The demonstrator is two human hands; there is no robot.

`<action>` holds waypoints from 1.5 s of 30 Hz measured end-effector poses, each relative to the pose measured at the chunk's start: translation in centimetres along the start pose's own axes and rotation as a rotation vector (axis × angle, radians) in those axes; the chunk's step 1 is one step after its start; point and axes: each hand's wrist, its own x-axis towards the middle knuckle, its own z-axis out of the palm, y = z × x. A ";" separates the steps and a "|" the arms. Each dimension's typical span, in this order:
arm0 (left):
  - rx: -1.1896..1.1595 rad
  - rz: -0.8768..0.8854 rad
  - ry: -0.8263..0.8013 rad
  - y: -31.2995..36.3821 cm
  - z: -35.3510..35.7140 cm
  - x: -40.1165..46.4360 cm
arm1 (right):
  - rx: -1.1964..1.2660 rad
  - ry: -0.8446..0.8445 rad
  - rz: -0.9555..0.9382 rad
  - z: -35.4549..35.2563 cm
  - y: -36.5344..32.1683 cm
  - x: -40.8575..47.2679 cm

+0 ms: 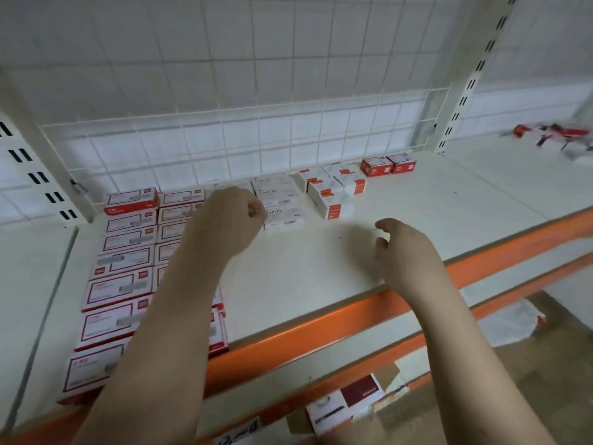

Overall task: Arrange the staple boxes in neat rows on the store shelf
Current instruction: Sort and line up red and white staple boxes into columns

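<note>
1. The store shelf (401, 200) is a pale board with an orange front lip, backed by a white wire grid (244, 139). Its middle and right stretch lies bare of boxes.

2. The red-bordered staple boxes (125, 261) fill the left end in two columns running from the grid toward the front lip; the left forearm hides much of the second column.

3. The white staple boxes (279, 200), printed STAPLES, form a short column just right of them, back near the grid.

4. A loose cluster of red-and-white boxes (330, 191) sits skewed beside that column, and two small red boxes (388, 165) stand by the grid farther right.

5. The left hand (224, 220) is reached over the shelf, its fingers curled at the near end of the white column. They touch or pinch the front box there; blur keeps me from telling which.

6. The right hand (404, 252) hovers over the front lip, fingers loosely curled, holding nothing.

7. To do this step well, I judge the front white box should be squared flush against the one behind it, edges parallel to the red-bordered column. The free right hand could steady the column's far side so the push does not skew it.
</note>
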 end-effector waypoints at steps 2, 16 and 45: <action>-0.013 0.015 -0.018 1.5 1.0 0.3 | -0.009 0.004 0.042 -0.9 1.5 -0.3; -0.027 0.150 -0.047 19.8 12.8 2.2 | -0.065 0.077 0.211 -10.5 22.2 1.1; -0.110 0.269 -0.136 52.6 37.4 17.0 | -0.094 0.115 0.347 -25.3 56.0 19.1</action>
